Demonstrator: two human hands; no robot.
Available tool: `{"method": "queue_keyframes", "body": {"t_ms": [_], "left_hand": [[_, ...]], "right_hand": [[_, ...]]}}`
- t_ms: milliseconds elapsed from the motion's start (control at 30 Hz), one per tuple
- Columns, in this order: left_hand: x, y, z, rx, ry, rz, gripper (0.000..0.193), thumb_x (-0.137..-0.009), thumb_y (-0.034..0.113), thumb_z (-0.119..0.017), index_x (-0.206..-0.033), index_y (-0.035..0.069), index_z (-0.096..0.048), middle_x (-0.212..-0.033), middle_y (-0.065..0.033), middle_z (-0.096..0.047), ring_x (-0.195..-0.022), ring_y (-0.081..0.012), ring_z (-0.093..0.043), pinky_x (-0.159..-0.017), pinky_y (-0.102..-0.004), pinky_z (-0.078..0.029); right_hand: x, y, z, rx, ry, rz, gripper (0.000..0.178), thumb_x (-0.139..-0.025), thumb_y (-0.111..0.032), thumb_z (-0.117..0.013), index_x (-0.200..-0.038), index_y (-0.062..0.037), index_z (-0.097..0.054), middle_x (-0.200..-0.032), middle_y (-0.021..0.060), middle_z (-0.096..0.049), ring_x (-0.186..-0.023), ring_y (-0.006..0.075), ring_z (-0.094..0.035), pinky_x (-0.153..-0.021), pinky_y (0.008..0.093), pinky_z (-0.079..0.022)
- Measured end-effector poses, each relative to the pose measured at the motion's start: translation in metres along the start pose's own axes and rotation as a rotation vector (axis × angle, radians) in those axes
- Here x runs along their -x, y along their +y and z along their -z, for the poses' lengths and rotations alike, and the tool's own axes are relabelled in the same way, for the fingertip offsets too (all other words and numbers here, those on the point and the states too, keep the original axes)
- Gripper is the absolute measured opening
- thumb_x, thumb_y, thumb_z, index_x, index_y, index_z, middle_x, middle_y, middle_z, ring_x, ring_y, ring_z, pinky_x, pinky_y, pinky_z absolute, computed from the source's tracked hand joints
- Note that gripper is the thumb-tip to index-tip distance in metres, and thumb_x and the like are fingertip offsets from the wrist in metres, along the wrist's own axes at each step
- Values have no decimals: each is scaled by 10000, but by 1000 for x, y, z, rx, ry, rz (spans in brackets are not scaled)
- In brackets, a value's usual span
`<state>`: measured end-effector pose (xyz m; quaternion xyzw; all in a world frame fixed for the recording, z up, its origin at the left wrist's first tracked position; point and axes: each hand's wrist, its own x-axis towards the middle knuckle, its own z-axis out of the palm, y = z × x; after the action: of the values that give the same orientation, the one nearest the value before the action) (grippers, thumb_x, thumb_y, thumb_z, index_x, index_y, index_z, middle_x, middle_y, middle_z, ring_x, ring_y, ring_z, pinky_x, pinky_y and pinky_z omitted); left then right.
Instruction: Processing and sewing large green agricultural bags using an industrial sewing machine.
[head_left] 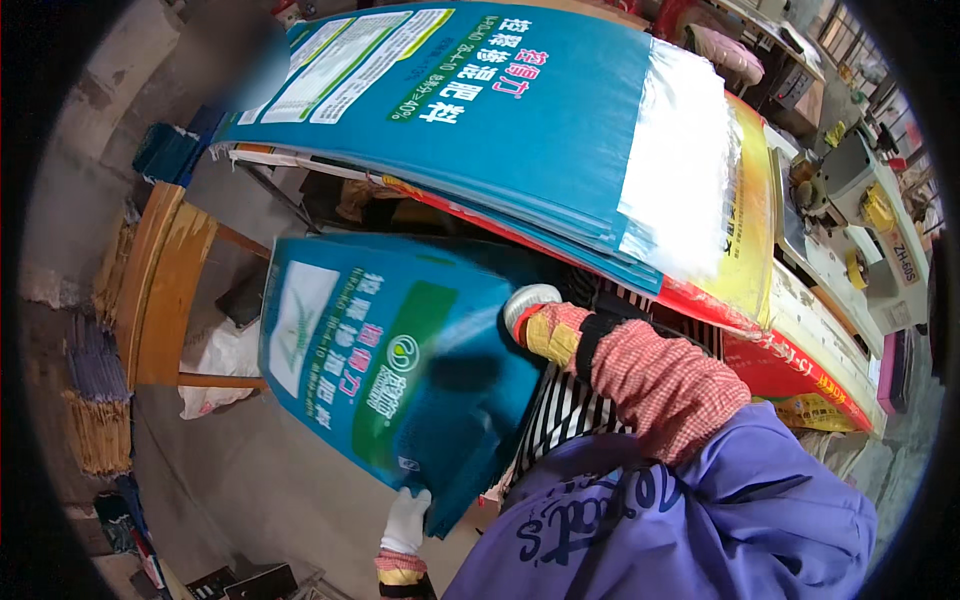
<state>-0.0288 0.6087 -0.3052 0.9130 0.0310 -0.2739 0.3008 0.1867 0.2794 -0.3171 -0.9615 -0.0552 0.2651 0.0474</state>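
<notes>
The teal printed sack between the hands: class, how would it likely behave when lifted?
Probably floppy: the teal sack bends and creases near the left hand. Likely light for its size: it looks flat. Perhaps slippery: its surface looks glossy.

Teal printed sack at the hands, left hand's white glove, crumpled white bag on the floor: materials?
Teal printed sack: probably plastic, smooth semi-gloss face; soft sheen, broad stiff bends. Whether it's woven underneath, can't tell.
White glove: likely matte fabric; no sheen.
Crumpled white bag: likely thin plastic film; creased, slightly translucent.

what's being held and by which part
A teal bag, by its near edge in the left hand; the right hand is at its right side, grip unclear.
</notes>
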Motion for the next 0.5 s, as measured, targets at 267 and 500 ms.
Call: {"method": "queue_keyframes", "body": {"t_ms": [267, 500], "left_hand": [[-30, 32, 46, 744, 239, 120, 180, -827, 130, -511, -704, 90, -385, -626, 57, -354, -549, -35, -343, -477, -211, -314], [-54, 12, -3, 683, 225, 148, 184, -825, 119, -586, -711, 61, -454, -616, 55, -408, -551, -25, -362, -477, -198, -330]], "right_hand": [[-40, 3, 16, -91, 716, -176, 259, -845, -191, -440, -974, -42, -609, -904, 201, -634, -764, 348, -621, -687, 437, -500], [-82, 40, -83, -250, 786, -466, 303, -868, -206, -430, -1063, -34, -586, -956, 177, -618, -867, 344, -588, -781, 463, -470]]}}
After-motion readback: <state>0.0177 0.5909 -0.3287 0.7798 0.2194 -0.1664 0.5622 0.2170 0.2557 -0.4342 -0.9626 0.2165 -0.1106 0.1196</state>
